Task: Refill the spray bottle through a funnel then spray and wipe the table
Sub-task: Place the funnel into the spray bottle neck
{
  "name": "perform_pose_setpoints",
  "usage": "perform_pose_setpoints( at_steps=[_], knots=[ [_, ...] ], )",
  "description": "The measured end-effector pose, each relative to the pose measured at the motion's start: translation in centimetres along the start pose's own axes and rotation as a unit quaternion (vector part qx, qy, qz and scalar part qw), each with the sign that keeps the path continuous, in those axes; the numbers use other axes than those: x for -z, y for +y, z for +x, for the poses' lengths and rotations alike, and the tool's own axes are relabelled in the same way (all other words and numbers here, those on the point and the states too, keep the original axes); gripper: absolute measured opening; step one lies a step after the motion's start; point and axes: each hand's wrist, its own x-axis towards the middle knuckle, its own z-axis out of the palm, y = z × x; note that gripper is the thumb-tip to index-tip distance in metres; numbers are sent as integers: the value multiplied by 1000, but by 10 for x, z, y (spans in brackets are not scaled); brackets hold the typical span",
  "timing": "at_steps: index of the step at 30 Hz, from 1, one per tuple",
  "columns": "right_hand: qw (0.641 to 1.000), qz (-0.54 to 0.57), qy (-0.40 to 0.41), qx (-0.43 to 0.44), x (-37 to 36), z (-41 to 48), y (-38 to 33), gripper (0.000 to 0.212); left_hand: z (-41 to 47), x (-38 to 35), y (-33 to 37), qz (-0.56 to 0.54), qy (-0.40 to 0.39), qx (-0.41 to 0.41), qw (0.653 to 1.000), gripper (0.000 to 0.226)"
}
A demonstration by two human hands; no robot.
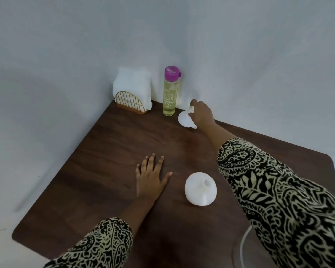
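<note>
A white funnel [184, 119] lies tipped at the far side of the dark wooden table [104, 151], and my right hand [201, 113] pinches its spout end. Left of it stands a clear bottle [170, 93] with a purple cap, filled with pale yellow liquid. A round white spray bottle body [200, 188] stands near me with its neck uncapped. My left hand [151, 176] rests flat on the table to the left of that bottle, fingers spread, holding nothing.
A gold wire holder [129, 102] with white napkins [132, 82] stands at the table's far corner against the white backdrop. A thin white tube [244, 246] curves at the near edge beside my right sleeve.
</note>
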Motion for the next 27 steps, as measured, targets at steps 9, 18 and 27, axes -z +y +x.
perform_pose_setpoints(
  at_steps=[9, 18, 27],
  knots=[
    [994, 107, 17, -16, 17, -12, -15, 20, -2, 1, 0, 1, -23, 3, 1000, 69],
    [809, 573, 77, -107, 85, -149, -21, 20, 0, 79, 30, -559, -44, 152, 814, 26],
    [825, 557, 80, -48, 78, -240, -10, 25, -17, 178, 69, -744, -150, 169, 628, 12]
  ],
)
